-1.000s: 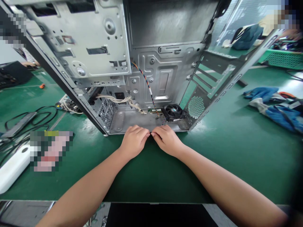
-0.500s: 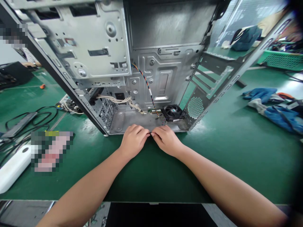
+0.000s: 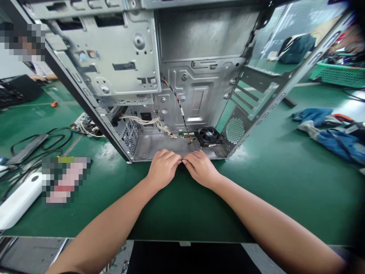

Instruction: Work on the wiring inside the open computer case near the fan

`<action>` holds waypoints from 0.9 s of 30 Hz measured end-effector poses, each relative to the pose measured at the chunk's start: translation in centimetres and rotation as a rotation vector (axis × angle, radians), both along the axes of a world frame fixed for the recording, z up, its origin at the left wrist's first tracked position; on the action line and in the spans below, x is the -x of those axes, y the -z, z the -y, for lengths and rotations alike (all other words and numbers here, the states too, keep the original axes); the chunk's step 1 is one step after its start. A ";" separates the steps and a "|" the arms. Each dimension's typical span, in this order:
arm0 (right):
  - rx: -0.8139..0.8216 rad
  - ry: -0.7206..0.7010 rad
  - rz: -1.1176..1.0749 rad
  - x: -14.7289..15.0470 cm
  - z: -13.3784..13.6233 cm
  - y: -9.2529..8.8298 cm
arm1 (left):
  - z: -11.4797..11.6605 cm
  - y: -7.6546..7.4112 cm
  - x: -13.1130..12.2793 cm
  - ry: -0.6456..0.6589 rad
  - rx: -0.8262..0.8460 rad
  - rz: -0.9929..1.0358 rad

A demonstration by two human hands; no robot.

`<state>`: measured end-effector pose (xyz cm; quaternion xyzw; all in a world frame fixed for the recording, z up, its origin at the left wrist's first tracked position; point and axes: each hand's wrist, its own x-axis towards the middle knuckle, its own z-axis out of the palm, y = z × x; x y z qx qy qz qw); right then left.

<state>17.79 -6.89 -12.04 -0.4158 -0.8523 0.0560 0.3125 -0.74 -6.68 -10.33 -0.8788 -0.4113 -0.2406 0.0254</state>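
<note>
An open grey computer case [image 3: 199, 38] stands on the green table, its open side facing me. My left hand [image 3: 162, 169] and my right hand [image 3: 202, 167] rest side by side on the table at the case's near bottom edge. Both have their fingers curled and fingertips nearly touching each other; what they pinch, if anything, is too small to make out. Just behind them inside the case sit a black fan [image 3: 210, 136], a small green board [image 3: 186, 134] and a multicoloured wire [image 3: 176, 99] running down from the drive bay. Pale cables [image 3: 148, 121] lie at the case's left.
Black cables [image 3: 37, 142] and a white device [image 3: 19, 199] lie at the left. Blue cloth [image 3: 327, 125] lies at the right, a green basket [image 3: 339, 74] behind it. A dark panel [image 3: 185, 258] sits at the table's near edge.
My hands have stayed in place at the case's bottom edge. The view has shifted slightly, so the case appears a little lower and further right.
</note>
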 end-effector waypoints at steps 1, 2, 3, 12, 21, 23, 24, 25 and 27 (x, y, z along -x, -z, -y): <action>-0.009 0.001 -0.002 0.0 0.0 0.0 | 0.0 0.0 0.0 0.001 0.000 0.002; -0.016 0.002 -0.003 0.0 0.0 0.0 | 0.0 0.0 0.0 0.001 -0.002 0.003; -0.022 0.002 -0.006 0.0 0.0 0.0 | 0.0 0.0 0.0 0.001 -0.004 0.005; -0.053 0.012 -0.040 -0.2 -0.3 0.3 | -0.5 0.3 0.6 0.024 -0.031 0.092; -0.069 0.089 -0.108 -0.5 -0.5 0.3 | -0.9 0.4 1.2 0.021 -0.087 0.140; -0.068 0.092 -0.109 -0.6 -0.6 0.3 | -0.9 0.3 1.3 0.016 -0.092 0.143; -0.071 0.092 -0.108 -0.6 -0.6 0.3 | -0.8 0.2 1.2 0.010 -0.094 0.140; -0.074 0.092 -0.106 -0.7 -0.7 0.3 | -0.8 0.2 1.2 0.004 -0.098 0.134; -0.080 0.086 -0.100 -0.7 -0.7 0.3 | -0.5 0.0 1.1 -0.012 -0.111 0.114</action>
